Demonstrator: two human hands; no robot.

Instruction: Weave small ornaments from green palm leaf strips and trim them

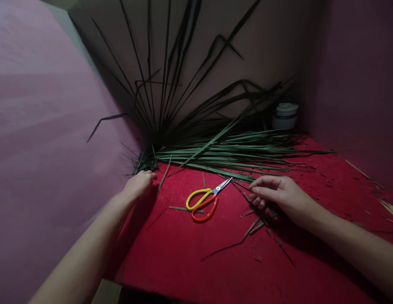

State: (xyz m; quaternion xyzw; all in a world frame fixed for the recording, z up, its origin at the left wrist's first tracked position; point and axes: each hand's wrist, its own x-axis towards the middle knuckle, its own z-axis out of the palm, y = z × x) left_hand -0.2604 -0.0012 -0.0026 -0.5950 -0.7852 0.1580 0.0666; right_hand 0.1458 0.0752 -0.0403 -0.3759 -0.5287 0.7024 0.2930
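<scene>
My left hand [140, 184] is low at the left side of the red tabletop, just in front of a small heap of dark green leaf scraps [146, 161]. Its fingers are loosely bent and partly hidden, with nothing seen in them. On the right, my right hand [275, 192] has thumb and fingertips pinched together over thin leaf bits; whatever they hold is too small to make out. Scissors [214, 195] with one yellow and one red handle lie between the hands, blades slightly apart and pointing up right. Behind them stretches a bundle of long green leaf strips [234, 154].
Dark fronds [166, 93] fan up against the back wall. A pale lidded container [285, 116] stands in the back right corner. Leaf clippings [255, 228] litter the red surface [171, 257]. Pink walls [50, 139] close in both sides.
</scene>
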